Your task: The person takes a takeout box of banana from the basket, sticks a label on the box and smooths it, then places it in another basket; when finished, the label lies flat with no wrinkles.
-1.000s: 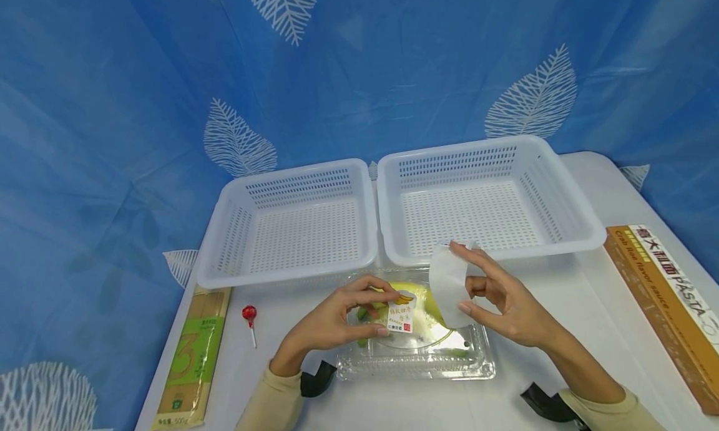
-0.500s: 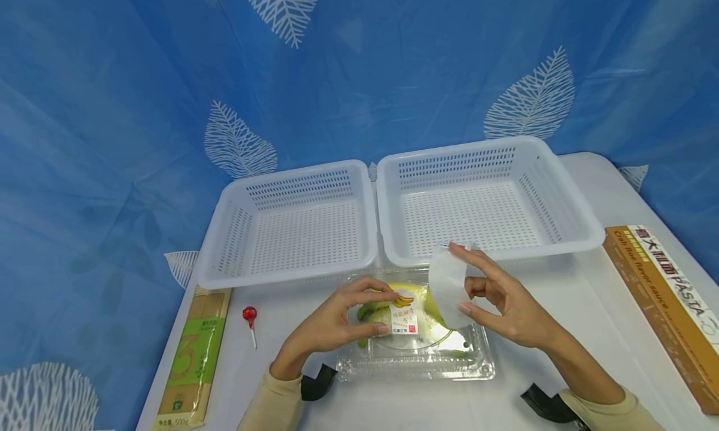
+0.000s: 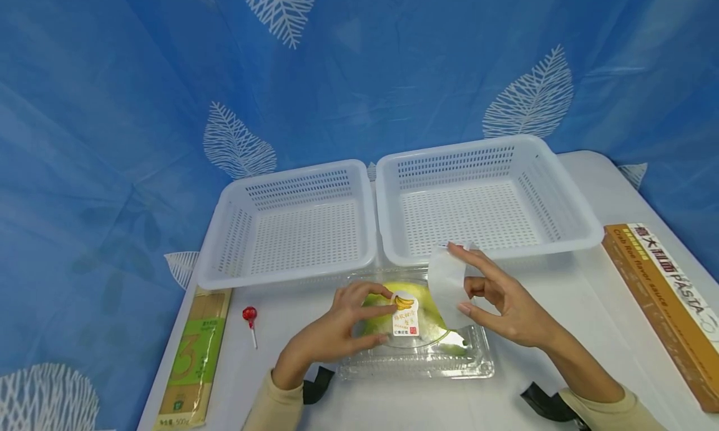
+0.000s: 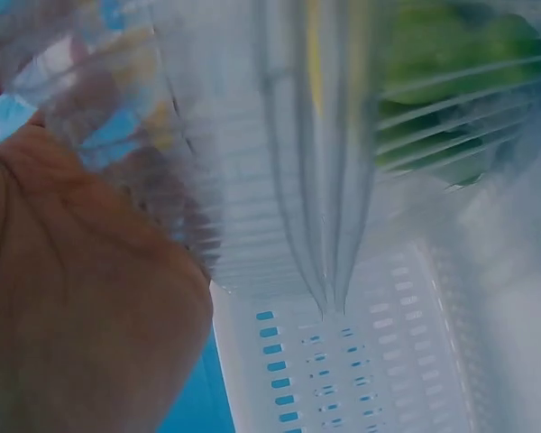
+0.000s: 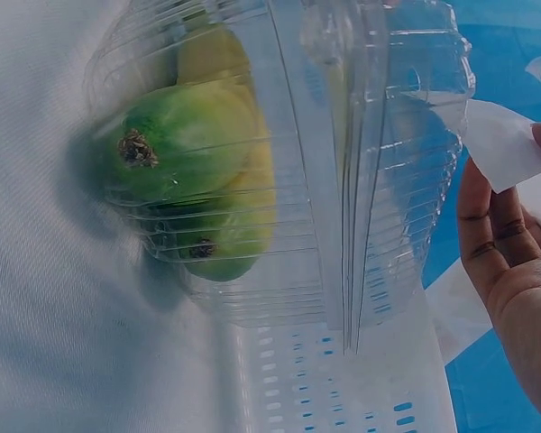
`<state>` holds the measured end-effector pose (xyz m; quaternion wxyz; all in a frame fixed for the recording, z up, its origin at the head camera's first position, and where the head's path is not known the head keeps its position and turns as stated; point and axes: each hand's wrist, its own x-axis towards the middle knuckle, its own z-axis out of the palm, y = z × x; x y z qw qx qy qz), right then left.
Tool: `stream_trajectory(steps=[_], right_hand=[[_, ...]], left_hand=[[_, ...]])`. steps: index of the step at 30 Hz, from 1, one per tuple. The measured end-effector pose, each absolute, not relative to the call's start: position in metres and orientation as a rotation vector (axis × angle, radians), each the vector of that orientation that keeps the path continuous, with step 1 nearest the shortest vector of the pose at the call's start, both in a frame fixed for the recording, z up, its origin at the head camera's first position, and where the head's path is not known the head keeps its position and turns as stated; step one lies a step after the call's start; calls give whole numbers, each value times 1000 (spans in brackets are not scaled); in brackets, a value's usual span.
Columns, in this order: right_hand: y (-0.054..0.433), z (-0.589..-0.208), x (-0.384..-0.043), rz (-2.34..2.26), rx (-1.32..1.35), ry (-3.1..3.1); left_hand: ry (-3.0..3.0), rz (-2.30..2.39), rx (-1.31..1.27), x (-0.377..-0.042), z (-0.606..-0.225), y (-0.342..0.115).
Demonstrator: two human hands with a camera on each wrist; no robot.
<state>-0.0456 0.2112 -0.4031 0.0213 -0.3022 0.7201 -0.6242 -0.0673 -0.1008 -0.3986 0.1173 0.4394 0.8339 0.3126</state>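
Observation:
A clear plastic clamshell box point(image 3: 415, 368) lies lid down over green-and-yellow fruit point(image 5: 185, 144) with brown stub ends. A white label point(image 3: 405, 315) printed with bananas sits on top of the lid. My left hand point(image 3: 342, 322) reaches over the box's left part, its fingertips spread at the label's left edge. In the left wrist view, the left palm point(image 4: 90, 298) is beside the clear wall and the fingertips are mostly hidden. My right hand point(image 3: 505, 297) holds a curled white backing sheet point(image 3: 446, 287) between thumb and fingers, above the box's right part.
Two white perforated baskets point(image 3: 367, 231) stand side by side behind the box. A noodle pack point(image 3: 193, 356) and a red lollipop point(image 3: 249, 315) lie on the left. A long brown pasta box point(image 3: 663, 312) lies along the right edge of the white table point(image 3: 567, 331).
The label has gone from between the left fingers onto the lid, slightly right and flatter. The left fingers have spread and loosened from it. The right hand and its sheet have hardly moved.

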Motion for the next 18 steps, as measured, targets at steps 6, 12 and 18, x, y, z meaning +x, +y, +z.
stream_trajectory(steps=[6, 12, 18], right_hand=[[212, -404, -46, -1934, -954, 2233], [212, -405, -45, -1946, -972, 2218], [212, -405, -44, -1947, -975, 2207]], left_hand=[[2485, 879, 1213, -63, -396, -99], [2477, 920, 1337, -62, -396, -96], [2504, 881, 1359, -63, -399, -97]])
